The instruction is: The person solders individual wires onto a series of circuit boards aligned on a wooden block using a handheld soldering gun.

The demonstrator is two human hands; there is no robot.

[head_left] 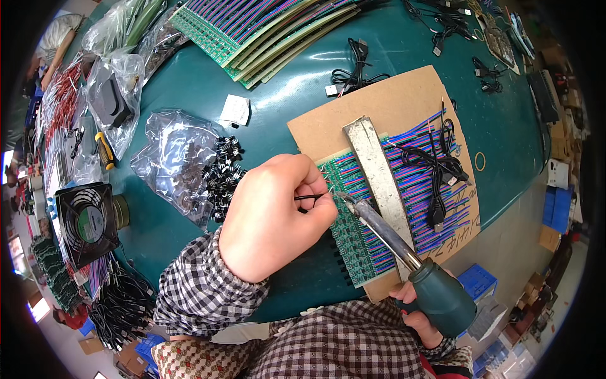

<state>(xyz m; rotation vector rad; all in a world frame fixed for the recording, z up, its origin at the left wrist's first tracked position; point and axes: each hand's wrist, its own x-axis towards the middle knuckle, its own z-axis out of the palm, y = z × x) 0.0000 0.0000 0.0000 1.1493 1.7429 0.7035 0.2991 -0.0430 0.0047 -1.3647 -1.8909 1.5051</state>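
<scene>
Standing at the left of the green surface (pixel 284 117), a square black fan (pixel 88 220) faces me, with a yellow-handled screwdriver (pixel 105 150) lying just beyond it. Next comes a clear plastic bag (pixel 173 148), small black parts (pixel 222 180) heaped at its right side. Farther back sits a stack of green circuit boards (pixel 227 38). My left hand (pixel 271 215) pinches a thin black cable (pixel 308 197) between thumb and fingers, over the left edge of a circuit board (pixel 356 256) that lies on a brown cardboard sheet (pixel 353 120). A flat metal bar (pixel 379 180) crosses the board. The tip of my soldering iron (pixel 411 260) is near my left fingertips; I cannot tell whether it touches the cable. My right hand (pixel 418 316) is wrapped around the iron's dark green handle, partly hidden by it. Blue, red and purple wires (pixel 420 224) run rightward from the board, with black cables (pixel 435 170) lying across them, and a rubber band (pixel 480 162) rests beyond the cardboard.
</scene>
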